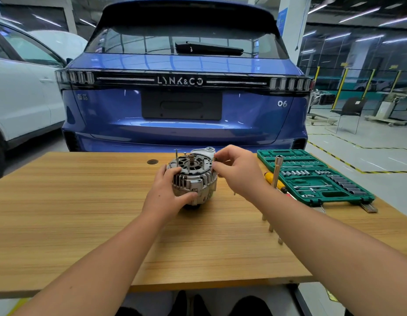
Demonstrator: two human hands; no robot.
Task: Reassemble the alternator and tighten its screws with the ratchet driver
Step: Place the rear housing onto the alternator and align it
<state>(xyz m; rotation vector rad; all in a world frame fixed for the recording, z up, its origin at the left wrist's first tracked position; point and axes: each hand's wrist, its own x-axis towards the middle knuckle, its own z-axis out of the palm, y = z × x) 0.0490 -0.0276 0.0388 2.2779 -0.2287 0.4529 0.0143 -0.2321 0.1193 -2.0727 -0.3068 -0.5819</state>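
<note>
A garage bay with a blue car's tail behind frames the wooden desk (84, 201). Mid-desk stands the ribbed silver alternator (193, 179), shaft upward so its screw holes face the worker. The left hand (168, 192) cups its housing, seemingly to steady it. The right hand (236, 169) pinches a small dark screw (215, 159) at the rim, probably to start it. The yellow-handled ratchet driver (275, 179) waits beside the green socket case (316, 176).

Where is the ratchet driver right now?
In the head view, the ratchet driver lies untouched on the table's right side, against the near-left edge of the green socket case, just right of the right hand.
</note>
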